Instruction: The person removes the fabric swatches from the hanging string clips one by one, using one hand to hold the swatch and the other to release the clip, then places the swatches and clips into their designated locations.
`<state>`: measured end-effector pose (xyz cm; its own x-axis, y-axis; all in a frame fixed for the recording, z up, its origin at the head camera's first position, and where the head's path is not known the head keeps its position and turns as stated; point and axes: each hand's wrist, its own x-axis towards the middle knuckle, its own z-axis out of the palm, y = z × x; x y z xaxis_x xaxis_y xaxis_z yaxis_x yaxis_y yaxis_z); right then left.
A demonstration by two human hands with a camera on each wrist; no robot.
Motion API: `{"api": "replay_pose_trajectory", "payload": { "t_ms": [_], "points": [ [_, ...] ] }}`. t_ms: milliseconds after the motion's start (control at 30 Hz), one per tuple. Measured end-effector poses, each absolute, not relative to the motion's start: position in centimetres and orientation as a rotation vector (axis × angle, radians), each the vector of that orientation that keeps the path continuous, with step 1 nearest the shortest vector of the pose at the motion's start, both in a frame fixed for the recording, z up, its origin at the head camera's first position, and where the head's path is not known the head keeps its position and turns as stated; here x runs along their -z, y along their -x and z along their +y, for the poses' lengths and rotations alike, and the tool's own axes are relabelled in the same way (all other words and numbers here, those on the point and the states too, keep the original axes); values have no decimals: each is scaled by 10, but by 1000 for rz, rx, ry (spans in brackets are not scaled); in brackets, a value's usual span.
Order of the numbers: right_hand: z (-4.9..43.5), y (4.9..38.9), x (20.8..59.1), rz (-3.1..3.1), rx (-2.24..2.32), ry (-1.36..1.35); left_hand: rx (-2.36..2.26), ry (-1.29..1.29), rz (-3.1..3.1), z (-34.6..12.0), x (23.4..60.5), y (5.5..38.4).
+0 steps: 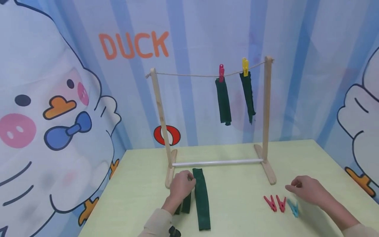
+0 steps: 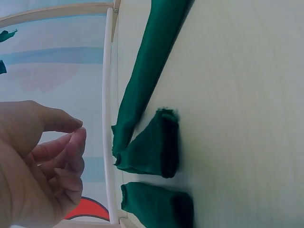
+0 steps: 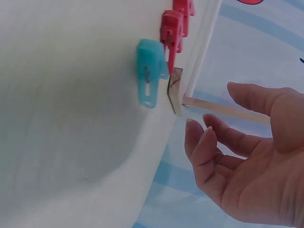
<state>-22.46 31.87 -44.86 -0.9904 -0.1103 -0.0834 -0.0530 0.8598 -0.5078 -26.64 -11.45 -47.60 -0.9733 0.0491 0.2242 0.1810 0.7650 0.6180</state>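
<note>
Above the dark green cloth strips on the table, my left hand (image 1: 181,186) holds nothing; its thumb and fingertips meet in the left wrist view. One strip (image 1: 202,200) lies lengthwise just right of that hand. Two more, a folded-looking strip (image 2: 154,147) and another green piece (image 2: 159,204), are partly hidden by the hand in the head view. My right hand (image 1: 309,190) hovers beside a blue clothespin (image 1: 293,208), with a gap between thumb and loosely bent fingers. Two red clothespins, one (image 1: 270,203) left of the other (image 1: 281,203), lie alongside it.
A wooden stand with a left post (image 1: 160,108) and right post (image 1: 267,108) carries a string (image 1: 189,75). From it hang two green strips, one under a red clothespin (image 1: 221,73), one under a yellow clothespin (image 1: 245,67). A white rod (image 1: 217,163) joins the feet.
</note>
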Motion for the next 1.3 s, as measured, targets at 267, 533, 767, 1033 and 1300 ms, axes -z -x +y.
{"api": "replay_pose_trajectory", "payload": {
  "t_ms": [267, 533, 767, 1033, 1300],
  "points": [
    [311, 228, 431, 2987, 832, 206, 1054, 277, -2756, -113, 463, 273],
    [292, 230, 414, 3101, 942, 272, 1248, 395, -2680, -111, 450, 283],
    [274, 236, 410, 3159, 1025, 321, 1396, 478, -2562, -108, 441, 287],
    [259, 243, 398, 3197, 1114, 321, 1658, 393, -2372, -110, 435, 295],
    [249, 253, 370, 3233, 1162, 330, 1757, 423, -2260, -104, 414, 310]
  ]
}}
